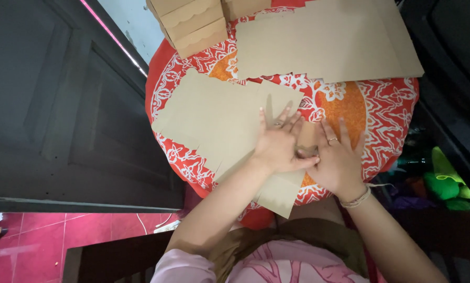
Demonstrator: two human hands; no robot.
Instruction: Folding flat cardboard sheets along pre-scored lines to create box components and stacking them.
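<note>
Left hand [278,144] spread flat, pinning the flat brown die-cut cardboard sheet [219,123] on the round red-and-white patterned table [381,105]. Right hand [337,160] spread, pressing a small flap [307,137]. Best creased firmly along the score, edges squared, sheet held from sliding.

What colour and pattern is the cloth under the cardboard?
Red and orange cloth with white floral print, in the head view.

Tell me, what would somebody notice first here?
Probably the bright red round table with white and orange patterns, in the middle. On it both hands press a flat brown cardboard sheet: left hand, right hand. Finished brown boxes are stacked at the far edge.
</note>
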